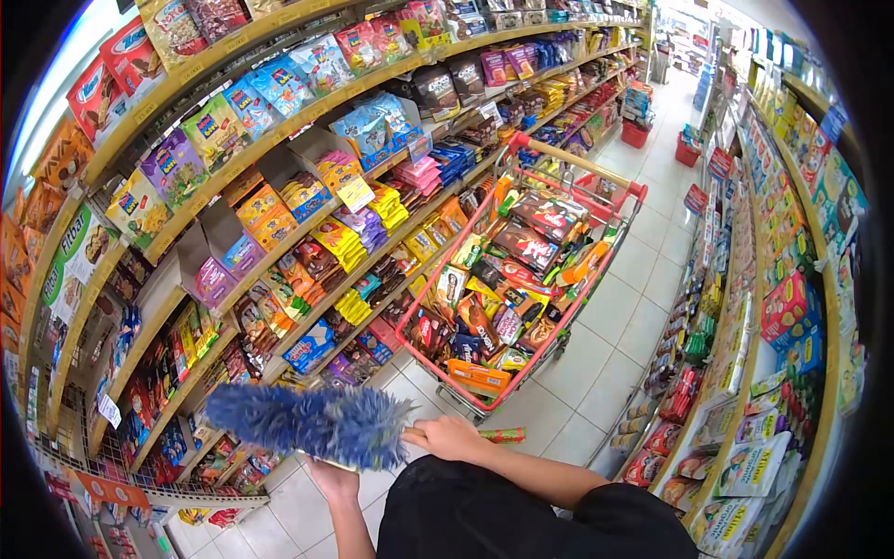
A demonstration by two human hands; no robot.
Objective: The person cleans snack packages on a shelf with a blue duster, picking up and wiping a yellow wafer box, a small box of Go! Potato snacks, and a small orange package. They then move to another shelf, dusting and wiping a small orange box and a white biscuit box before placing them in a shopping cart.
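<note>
Two hands are busy at lower centre: the fluffy blue microfibre duster (312, 424) is gripped by its red-and-green handle (494, 434) in the right hand (452, 436). The left hand (333, 480) is tucked beneath, and whether it is spread or closed cannot be told. Light strokes along the packed snack shelves (270, 158) are advised.

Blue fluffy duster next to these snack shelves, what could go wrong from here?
The blue fluffy duster, its handle in the right hand and the left hand under its head, hangs close to the loosely stacked snack packets on the left shelves; a sweep could knock some down. The red wire shopping cart, heaped with packets, stands ahead and might be bumped.
</note>
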